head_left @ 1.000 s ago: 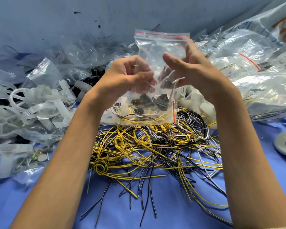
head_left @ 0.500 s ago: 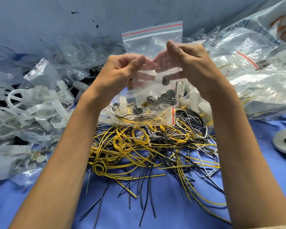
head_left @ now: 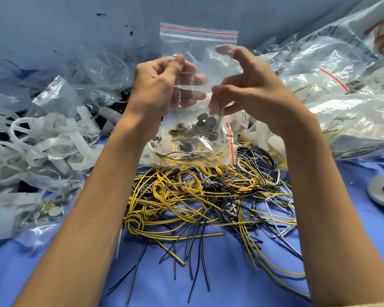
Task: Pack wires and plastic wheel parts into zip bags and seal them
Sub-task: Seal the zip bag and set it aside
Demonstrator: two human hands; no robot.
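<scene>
The left hand (head_left: pixel 160 87) and right hand (head_left: pixel 255 91) pinch the zip bag (head_left: pixel 197 47) with curled fingers; if it tips unsealed, its dark parts (head_left: pixel 205 125) could spill.

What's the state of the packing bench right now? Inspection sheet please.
Surface: blue cloth, bare in front, piled behind.
Job's things: zip bag held upright, dark round parts in its bottom, seal state unclear; wire pile loose; white wheel parts heaped left.
Clutter: filled bags stacked right; grey disc at right edge.
Hands: left hand and right hand both grip the zip bag's middle.
Cables: nothing seen beyond the job's wires.
Surroundings: blue-grey wall behind, dark marks on it.
</scene>
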